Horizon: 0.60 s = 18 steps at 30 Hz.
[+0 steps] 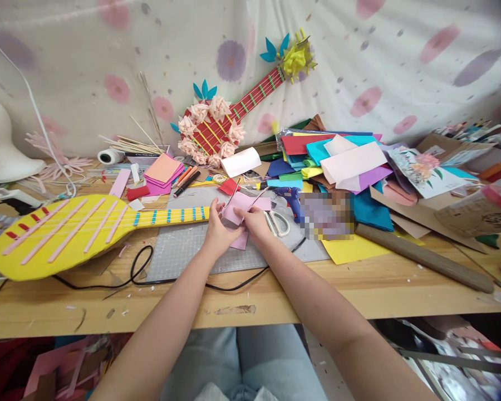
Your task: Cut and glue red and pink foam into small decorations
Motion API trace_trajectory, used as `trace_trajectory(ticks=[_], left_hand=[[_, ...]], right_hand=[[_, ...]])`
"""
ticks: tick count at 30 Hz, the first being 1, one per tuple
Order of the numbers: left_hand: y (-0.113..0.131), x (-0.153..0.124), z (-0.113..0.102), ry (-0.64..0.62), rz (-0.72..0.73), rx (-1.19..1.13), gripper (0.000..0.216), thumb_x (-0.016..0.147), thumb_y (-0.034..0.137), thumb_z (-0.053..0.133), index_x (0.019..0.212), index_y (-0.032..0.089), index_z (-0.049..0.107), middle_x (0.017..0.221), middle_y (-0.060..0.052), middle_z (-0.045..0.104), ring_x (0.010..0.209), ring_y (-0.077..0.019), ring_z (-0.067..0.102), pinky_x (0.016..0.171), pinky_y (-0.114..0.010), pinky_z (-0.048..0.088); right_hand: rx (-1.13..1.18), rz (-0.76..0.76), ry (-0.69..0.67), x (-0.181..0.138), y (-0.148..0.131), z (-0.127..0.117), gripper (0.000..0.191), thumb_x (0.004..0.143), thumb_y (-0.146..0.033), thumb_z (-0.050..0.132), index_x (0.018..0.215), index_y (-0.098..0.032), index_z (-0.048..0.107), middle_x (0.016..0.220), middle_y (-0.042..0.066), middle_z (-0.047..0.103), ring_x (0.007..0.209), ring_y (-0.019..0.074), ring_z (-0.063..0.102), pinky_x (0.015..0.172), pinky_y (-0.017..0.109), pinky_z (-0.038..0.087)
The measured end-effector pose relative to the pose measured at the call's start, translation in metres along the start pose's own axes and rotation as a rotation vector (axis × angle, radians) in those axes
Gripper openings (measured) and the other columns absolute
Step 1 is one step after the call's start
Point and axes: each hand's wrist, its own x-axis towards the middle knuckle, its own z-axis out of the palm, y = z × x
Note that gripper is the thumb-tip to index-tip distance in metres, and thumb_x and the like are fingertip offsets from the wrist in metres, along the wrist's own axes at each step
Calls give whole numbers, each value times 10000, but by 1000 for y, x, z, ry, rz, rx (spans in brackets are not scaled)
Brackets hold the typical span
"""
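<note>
Both hands are over the grey cutting mat (177, 253). My left hand (217, 231) grips the left edge of a piece of light pink paper (237, 205), its fingers closed on it. On the right side, my right hand (255, 221) pinches the same paper, and thin upright edges of it stick up by both hands. Another pink piece (240, 241) shows below, between the hands. White-handled scissors (282, 227) lie just right of my right hand, with a blue glue gun (292, 203) beyond them. The neck of a yellow cardboard instrument (112, 214) ends close to my left hand.
A red instrument with paper flowers (211, 133) leans against the curtain. Coloured paper sheets (350, 161) are heaped at the back right. A brown stick (421, 259) lies at the right. A black cable (142, 278) loops along the front. Pink sheets (162, 172) and markers (186, 181) lie behind.
</note>
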Motion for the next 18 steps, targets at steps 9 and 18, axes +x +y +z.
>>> trace_trajectory(ticks=[9, 18], left_hand=[[-1, 4, 1, 62, -33, 68, 928, 525, 267, 758, 1304, 197, 259, 1217, -136, 457, 1161, -241, 467, 991, -380, 371], [-7, 8, -1, 122, -63, -8, 911, 536, 175, 737, 1316, 196, 266, 1237, -142, 478, 1154, -233, 497, 971, -342, 414]], right_hand=[[42, 43, -31, -6, -1, 7, 197, 540, -252, 656, 694, -148, 594, 669, 17, 656, 544, 118, 550, 534, 236, 419], [120, 78, -216, -12, -7, 4, 181, 568, -245, 691, 676, -149, 582, 562, -21, 587, 480, 83, 488, 510, 222, 418]])
